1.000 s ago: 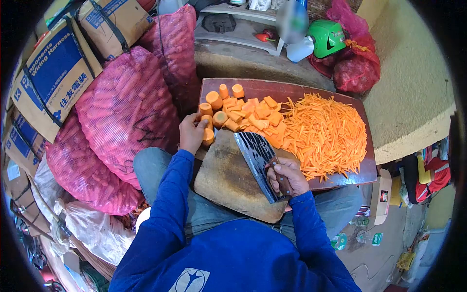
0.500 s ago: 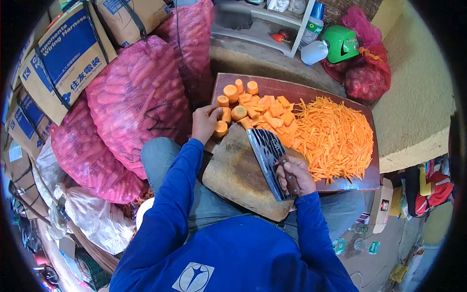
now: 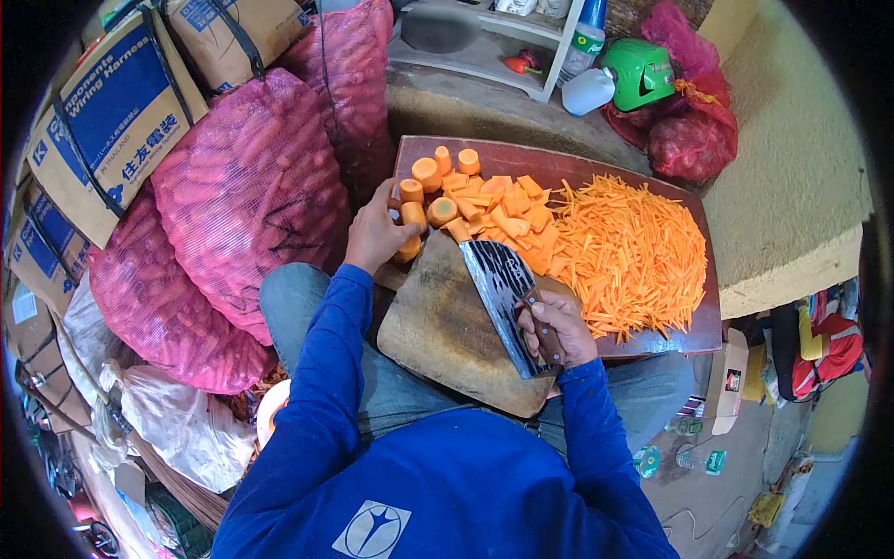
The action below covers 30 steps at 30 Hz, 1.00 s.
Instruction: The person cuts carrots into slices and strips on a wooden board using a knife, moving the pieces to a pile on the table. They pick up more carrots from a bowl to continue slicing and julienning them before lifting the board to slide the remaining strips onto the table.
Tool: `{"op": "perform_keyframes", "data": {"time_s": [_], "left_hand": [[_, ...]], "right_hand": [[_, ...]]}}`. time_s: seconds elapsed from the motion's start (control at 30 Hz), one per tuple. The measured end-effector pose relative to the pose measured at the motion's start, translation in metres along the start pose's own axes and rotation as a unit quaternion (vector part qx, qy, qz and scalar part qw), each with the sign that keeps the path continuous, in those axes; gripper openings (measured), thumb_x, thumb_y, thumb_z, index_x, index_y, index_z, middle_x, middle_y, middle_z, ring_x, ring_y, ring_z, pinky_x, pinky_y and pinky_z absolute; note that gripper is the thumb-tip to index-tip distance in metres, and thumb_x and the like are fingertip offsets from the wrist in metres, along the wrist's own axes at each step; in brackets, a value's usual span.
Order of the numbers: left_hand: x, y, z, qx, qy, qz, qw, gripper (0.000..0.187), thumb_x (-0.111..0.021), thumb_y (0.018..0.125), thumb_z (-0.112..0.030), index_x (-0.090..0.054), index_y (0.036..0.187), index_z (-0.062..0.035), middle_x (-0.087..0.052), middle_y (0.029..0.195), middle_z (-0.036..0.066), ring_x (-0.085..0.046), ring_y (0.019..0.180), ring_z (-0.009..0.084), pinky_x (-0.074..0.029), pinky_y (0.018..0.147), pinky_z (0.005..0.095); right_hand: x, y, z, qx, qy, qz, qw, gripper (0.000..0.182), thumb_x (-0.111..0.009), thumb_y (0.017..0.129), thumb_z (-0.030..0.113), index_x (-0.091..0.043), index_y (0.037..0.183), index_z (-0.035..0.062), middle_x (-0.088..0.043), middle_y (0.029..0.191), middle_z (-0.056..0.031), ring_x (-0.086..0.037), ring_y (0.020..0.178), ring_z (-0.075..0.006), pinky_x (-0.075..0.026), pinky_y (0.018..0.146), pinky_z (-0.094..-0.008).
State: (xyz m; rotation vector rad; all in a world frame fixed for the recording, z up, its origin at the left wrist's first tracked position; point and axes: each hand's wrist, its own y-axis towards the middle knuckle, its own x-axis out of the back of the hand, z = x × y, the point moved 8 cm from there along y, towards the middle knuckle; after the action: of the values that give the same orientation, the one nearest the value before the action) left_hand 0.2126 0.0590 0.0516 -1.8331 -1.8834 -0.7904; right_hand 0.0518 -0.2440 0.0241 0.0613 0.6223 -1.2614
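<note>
My right hand point(image 3: 559, 328) is wrapped round the wooden handle of a cleaver point(image 3: 498, 293), its wet dark blade slanting over a worn wooden chopping board point(image 3: 447, 326). At the left end of a reddish-brown tabletop point(image 3: 596, 166), my left hand point(image 3: 374, 231) curls its thumb and fingers around a carrot chunk point(image 3: 413, 215). Other thick carrot chunks point(image 3: 426, 173) stand close by, one partly hidden under that hand. Right of them lie flat carrot slices point(image 3: 512, 210) in a loose heap. A large pile of carrot strips point(image 3: 638, 261) covers the tabletop's right part.
Pink mesh sacks of carrots point(image 3: 251, 196) and strapped cardboard boxes point(image 3: 116, 121) crowd the left. Behind stand a shelf point(image 3: 466, 61), a green helmet-like object point(image 3: 643, 76) and a red mesh bag point(image 3: 694, 144). A wall point(image 3: 792, 186) borders the right side.
My left hand's fingers have spread wider around the carrot chunks, with the thumb at their near side. The cleaver stays in my right hand over the board. The view has shifted slightly.
</note>
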Motion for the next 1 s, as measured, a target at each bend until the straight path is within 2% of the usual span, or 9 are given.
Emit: {"op": "perform_keyframes", "data": {"time_s": [0.23, 0.3, 0.4, 0.53, 0.6, 0.7, 0.87, 0.93, 1.0], "left_hand": [[-0.010, 0.001, -0.008, 0.039, 0.066, 0.034, 0.997, 0.105, -0.086, 0.069, -0.031, -0.039, 0.161, -0.0113, -0.072, 0.126, 0.023, -0.069, 0.118, 0.0412, -0.054, 0.101, 0.0480], [-0.015, 0.001, -0.008, 0.034, 0.081, 0.044, 0.995, 0.112, -0.088, 0.069, -0.025, -0.031, 0.164, -0.0098, -0.070, 0.126, 0.024, -0.070, 0.116, 0.0382, -0.054, 0.101, 0.0448], [-0.017, 0.002, -0.009, 0.021, 0.056, 0.047, 0.997, 0.112, -0.088, 0.070, -0.022, -0.028, 0.165, -0.0097, -0.069, 0.128, 0.025, -0.069, 0.118, 0.0384, -0.054, 0.101, 0.0450], [-0.019, 0.001, -0.007, 0.003, 0.015, 0.038, 0.999, 0.108, -0.084, 0.072, -0.023, -0.029, 0.163, -0.0079, -0.066, 0.133, 0.029, -0.065, 0.123, 0.0453, -0.052, 0.104, 0.0500], [-0.009, 0.001, -0.014, -0.042, 0.029, -0.037, 0.998, 0.102, -0.084, 0.074, -0.022, -0.032, 0.161, -0.0079, -0.065, 0.134, 0.028, -0.066, 0.121, 0.0465, -0.053, 0.103, 0.0509], [-0.010, -0.003, -0.020, -0.049, 0.062, -0.031, 0.996, 0.099, -0.087, 0.074, -0.021, -0.038, 0.160, -0.0105, -0.068, 0.132, 0.025, -0.069, 0.119, 0.0409, -0.056, 0.100, 0.0464], [-0.012, -0.001, -0.020, -0.028, 0.097, -0.014, 0.995, 0.097, -0.086, 0.077, -0.025, -0.038, 0.160, -0.0103, -0.068, 0.131, 0.025, -0.069, 0.118, 0.0419, -0.056, 0.099, 0.0479], [-0.012, -0.001, -0.018, -0.019, 0.106, -0.008, 0.994, 0.097, -0.085, 0.077, -0.026, -0.038, 0.160, -0.0100, -0.069, 0.130, 0.026, -0.070, 0.117, 0.0423, -0.056, 0.098, 0.0486], [-0.009, -0.001, -0.023, -0.037, 0.115, -0.018, 0.993, 0.098, -0.084, 0.080, -0.032, -0.035, 0.161, -0.0093, -0.073, 0.118, 0.027, -0.072, 0.110, 0.0428, -0.057, 0.095, 0.0497]], "right_hand": [[-0.001, 0.000, 0.000, 0.002, -0.005, 0.002, 1.000, 0.038, -0.069, 0.101, 0.032, -0.066, 0.113, -0.0046, -0.062, 0.074, -0.0070, -0.060, 0.050, -0.0162, -0.048, 0.044, -0.0285], [-0.001, 0.001, 0.000, 0.000, -0.002, 0.001, 1.000, 0.039, -0.070, 0.100, 0.032, -0.066, 0.113, -0.0046, -0.062, 0.074, -0.0069, -0.060, 0.050, -0.0160, -0.048, 0.045, -0.0283], [0.000, 0.001, -0.001, 0.000, -0.005, 0.000, 1.000, 0.039, -0.070, 0.100, 0.031, -0.066, 0.113, -0.0048, -0.062, 0.074, -0.0072, -0.060, 0.051, -0.0157, -0.048, 0.045, -0.0281], [0.000, 0.000, 0.000, 0.001, -0.007, -0.009, 1.000, 0.039, -0.071, 0.099, 0.031, -0.067, 0.112, -0.0051, -0.061, 0.074, -0.0080, -0.060, 0.051, -0.0158, -0.048, 0.045, -0.0285], [0.000, 0.000, 0.000, 0.001, -0.008, -0.012, 1.000, 0.039, -0.071, 0.099, 0.031, -0.066, 0.112, -0.0052, -0.061, 0.074, -0.0083, -0.060, 0.051, -0.0160, -0.048, 0.045, -0.0285], [-0.001, 0.000, 0.001, 0.001, -0.008, -0.012, 1.000, 0.038, -0.070, 0.099, 0.030, -0.066, 0.113, -0.0054, -0.061, 0.074, -0.0088, -0.060, 0.051, -0.0163, -0.048, 0.045, -0.0287], [0.001, 0.000, 0.000, 0.002, -0.005, -0.008, 1.000, 0.038, -0.070, 0.099, 0.029, -0.066, 0.113, -0.0057, -0.061, 0.075, -0.0094, -0.060, 0.051, -0.0168, -0.048, 0.044, -0.0292], [-0.001, 0.000, 0.000, -0.007, -0.002, 0.005, 1.000, 0.035, -0.067, 0.101, 0.027, -0.066, 0.115, -0.0052, -0.063, 0.076, -0.0078, -0.060, 0.054, -0.0162, -0.050, 0.050, -0.0278], [-0.001, 0.000, 0.001, -0.007, -0.002, 0.005, 1.000, 0.035, -0.067, 0.102, 0.027, -0.066, 0.116, -0.0052, -0.063, 0.076, -0.0076, -0.060, 0.054, -0.0162, -0.050, 0.049, -0.0278]]}}
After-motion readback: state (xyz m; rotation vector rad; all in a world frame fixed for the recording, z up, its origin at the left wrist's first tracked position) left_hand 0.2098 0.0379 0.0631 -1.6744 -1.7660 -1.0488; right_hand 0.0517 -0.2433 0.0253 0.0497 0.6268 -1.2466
